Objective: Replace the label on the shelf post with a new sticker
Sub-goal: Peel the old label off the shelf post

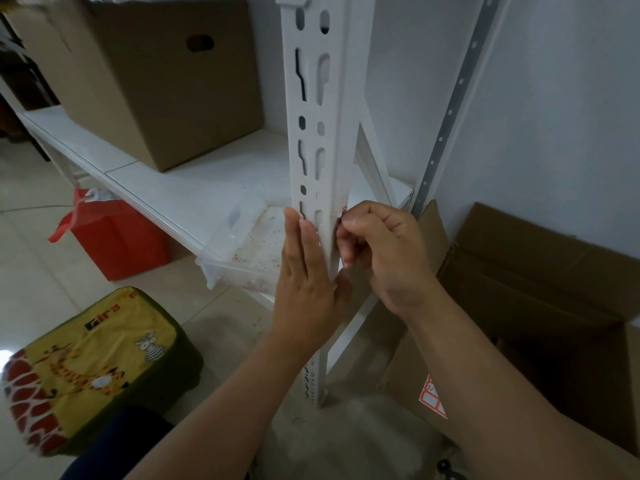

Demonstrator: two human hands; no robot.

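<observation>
- At the front corner of a white metal shelving unit stands the shelf post (313, 140) — an upright angle profile, painted white, punched with oval holes and long keyhole slots down its face.
- On the post's right-hand side, just above the right hand's knuckles, a scrap of the label (344, 210) shows: white paper with a red edge, mostly hidden by the fingers, its writing unreadable.
- The left hand (304, 271) lies flat against the post's front face, fingers straight and together, pressing on the metal and gripping nothing.
- The right hand (377, 251) is curled tight, its fingertips bunched against the post's side edge at the label; whether they pinch the paper or only scrape at it cannot be told.
- A sheet of red-bordered stickers (433, 398) lies on the flap of an open cardboard box (540, 292) on the floor to the right — blank white rectangles with red frames, one with faint handwriting.
- A clear plastic bin (239, 251) juts from the shelf board (194, 188) just left of the post, its bottom speckled with tiny red and white flecks.
- A closed brown cardboard carton (152, 77) with an oval handle hole sits on the smooth white shelf.
- On the glossy tiled floor: a red bag (117, 237) under the shelf, and a soft yellow giraffe-print cushion (93, 368) with a dark green border.
</observation>
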